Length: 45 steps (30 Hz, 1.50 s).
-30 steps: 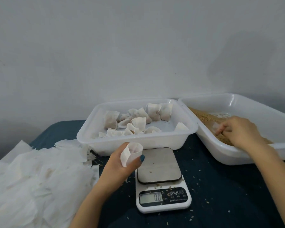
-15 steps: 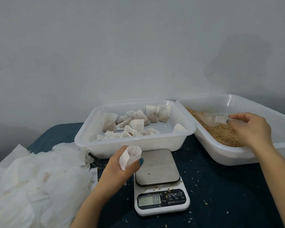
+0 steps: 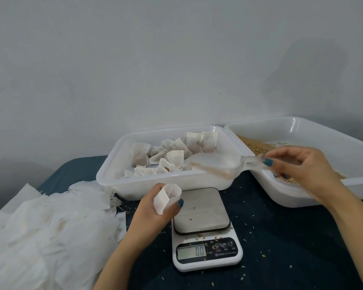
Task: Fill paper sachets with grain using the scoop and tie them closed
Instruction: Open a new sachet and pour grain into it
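My left hand [image 3: 153, 212] holds an empty white paper sachet [image 3: 167, 196] upright with its mouth open, just left of the scale. My right hand [image 3: 302, 170] grips the handle of a clear plastic scoop [image 3: 216, 164]. The scoop points left over the front rim of the middle tub and carries a little brown grain. It hangs up and to the right of the sachet, apart from it. Brown grain [image 3: 256, 146] lies in the white tub [image 3: 323, 126] on the right. Several filled sachets [image 3: 176, 151] lie in the middle white tub [image 3: 155, 185].
A small digital kitchen scale [image 3: 203, 229] reading 0.0 stands on the dark blue cloth in front of the tubs. A heap of flat empty paper sachets [image 3: 42, 231] covers the left side. Loose grains are scattered over the cloth and scale. A plain wall rises behind.
My right hand has lifted the scoop out of the grain tub and swung it left toward the sachet. My left hand has stayed put with the open sachet.
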### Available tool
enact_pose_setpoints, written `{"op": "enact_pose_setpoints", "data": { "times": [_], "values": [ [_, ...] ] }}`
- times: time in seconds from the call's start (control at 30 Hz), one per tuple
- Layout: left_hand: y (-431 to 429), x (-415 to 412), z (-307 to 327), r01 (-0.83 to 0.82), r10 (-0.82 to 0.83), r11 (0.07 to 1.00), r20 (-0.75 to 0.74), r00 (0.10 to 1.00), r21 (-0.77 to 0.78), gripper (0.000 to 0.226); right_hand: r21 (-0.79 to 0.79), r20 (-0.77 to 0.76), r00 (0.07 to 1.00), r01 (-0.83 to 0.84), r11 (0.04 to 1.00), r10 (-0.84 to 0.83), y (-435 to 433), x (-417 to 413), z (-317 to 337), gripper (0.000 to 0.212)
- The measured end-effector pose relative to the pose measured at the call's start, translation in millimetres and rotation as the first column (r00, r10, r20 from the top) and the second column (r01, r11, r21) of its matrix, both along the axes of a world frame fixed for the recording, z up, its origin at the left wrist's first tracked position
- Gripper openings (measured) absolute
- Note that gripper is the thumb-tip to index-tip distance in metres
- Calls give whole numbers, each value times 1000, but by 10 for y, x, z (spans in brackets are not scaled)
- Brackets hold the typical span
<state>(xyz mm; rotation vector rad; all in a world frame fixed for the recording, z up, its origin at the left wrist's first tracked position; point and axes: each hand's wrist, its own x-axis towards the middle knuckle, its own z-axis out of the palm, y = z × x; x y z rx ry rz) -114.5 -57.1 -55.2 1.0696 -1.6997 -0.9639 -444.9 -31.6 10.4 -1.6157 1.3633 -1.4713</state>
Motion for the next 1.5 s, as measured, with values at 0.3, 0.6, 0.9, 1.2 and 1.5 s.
{"op": "enact_pose_setpoints", "data": {
  "times": [0.3, 0.6, 0.9, 1.2, 1.5],
  "values": [
    [-25, 51, -28, -40, 40, 999, 29, 999, 7, 22, 31, -160, 957, -239, 970, 241, -34, 185, 144, 20],
    [11, -1, -12, 49, -41, 997, 143, 989, -52, 23, 76, -374, 837, -402, 912, 400, -17, 480, 777, 30],
    [-18, 31, -25, 81, -81, 997, 61, 995, 3, 18, 122, -499, 765, -402, 907, 406, -93, 680, 1087, 25],
    [-38, 48, -33, 52, -52, 999, -11, 999, 14, 26, 37, -399, 862, -326, 944, 314, -38, 516, 827, 24],
    [-53, 64, -19, 25, -24, 1000, -54, 998, 13, 35, -2, -34, 984, -174, 985, 174, 73, 337, -1, 38]
  ]
}}
